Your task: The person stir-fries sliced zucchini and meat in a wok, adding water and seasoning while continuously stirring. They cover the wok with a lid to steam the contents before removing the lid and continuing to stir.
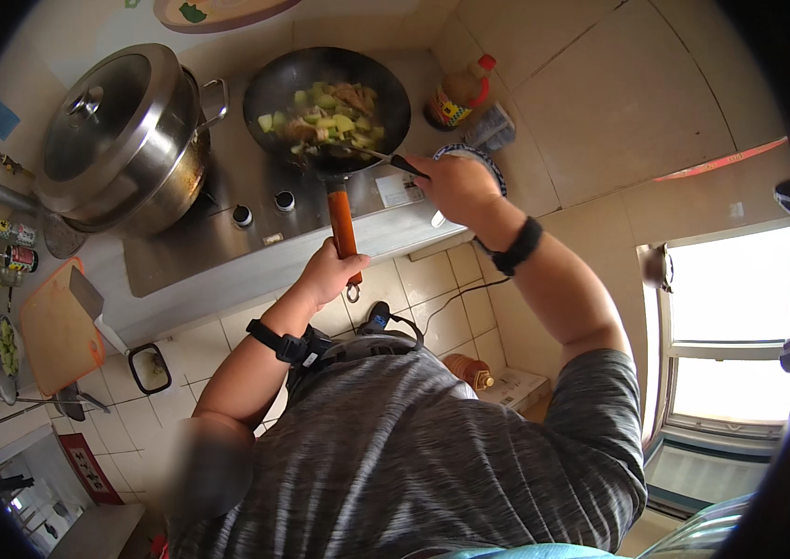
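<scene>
My left hand is wrapped around the wooden handle of a dark wok on the stove. In my right hand is a spatula or similar cooking utensil with a black grip. Its metal shaft reaches into the wok from the right, and its working end is hidden in the food. Pale green vegetable chunks and browned meat pieces lie in the wok, with slight steam above. Partly behind my right hand stands a bowl with a blue-and-white patterned rim.
A large lidded steel pot stands left of the wok. Near the right wall are a red-capped bottle and a packet. A cleaver lies on a cutting board at far left, near several condiment bottles. Two stove knobs face me.
</scene>
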`<control>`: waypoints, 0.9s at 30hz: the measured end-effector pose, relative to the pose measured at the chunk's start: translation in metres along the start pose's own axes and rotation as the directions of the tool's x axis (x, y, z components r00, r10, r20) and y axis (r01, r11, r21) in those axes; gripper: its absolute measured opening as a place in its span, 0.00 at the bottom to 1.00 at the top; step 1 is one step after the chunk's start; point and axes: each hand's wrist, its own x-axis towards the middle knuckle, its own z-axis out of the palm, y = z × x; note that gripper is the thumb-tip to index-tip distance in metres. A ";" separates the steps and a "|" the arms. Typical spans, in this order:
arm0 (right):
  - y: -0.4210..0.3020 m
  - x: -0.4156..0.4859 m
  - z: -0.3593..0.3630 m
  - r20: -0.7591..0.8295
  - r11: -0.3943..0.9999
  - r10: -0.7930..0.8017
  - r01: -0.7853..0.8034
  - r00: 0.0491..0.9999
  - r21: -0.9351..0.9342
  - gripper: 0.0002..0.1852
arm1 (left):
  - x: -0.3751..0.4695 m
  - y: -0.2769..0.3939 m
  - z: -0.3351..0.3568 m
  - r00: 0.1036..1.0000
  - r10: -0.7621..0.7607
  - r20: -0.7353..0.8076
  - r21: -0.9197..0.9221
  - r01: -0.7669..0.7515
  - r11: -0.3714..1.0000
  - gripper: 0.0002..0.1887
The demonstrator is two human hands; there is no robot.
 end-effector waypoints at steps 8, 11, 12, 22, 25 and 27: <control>0.007 0.047 0.005 -0.180 0.993 0.094 -0.078 0.979 0.093 0.22 | -0.001 -0.001 -0.003 0.999 -0.021 -0.025 0.004 0.021 1.000 0.22; 0.002 0.061 0.015 -0.293 0.992 0.090 -0.058 0.952 0.114 0.22 | -0.001 -0.001 -0.003 1.000 -0.016 -0.026 0.011 0.016 1.000 0.22; 0.000 0.066 0.017 -0.304 0.993 0.080 -0.050 0.949 0.106 0.22 | -0.001 -0.001 -0.003 0.999 -0.020 -0.036 0.021 0.021 1.000 0.22; -0.002 0.050 0.013 -0.032 0.996 0.073 -0.071 0.997 0.059 0.23 | -0.001 -0.002 -0.003 1.000 0.001 -0.021 -0.037 -0.002 0.999 0.20; 0.011 0.025 0.004 -0.042 1.000 0.009 -0.009 0.999 0.011 0.22 | -0.001 0.000 -0.003 0.999 -0.042 -0.006 -0.012 0.042 0.999 0.19; 0.021 0.008 -0.011 -0.066 0.998 0.008 -0.003 0.998 0.069 0.21 | -0.001 0.001 -0.004 0.999 -0.043 0.006 -0.018 0.043 0.999 0.19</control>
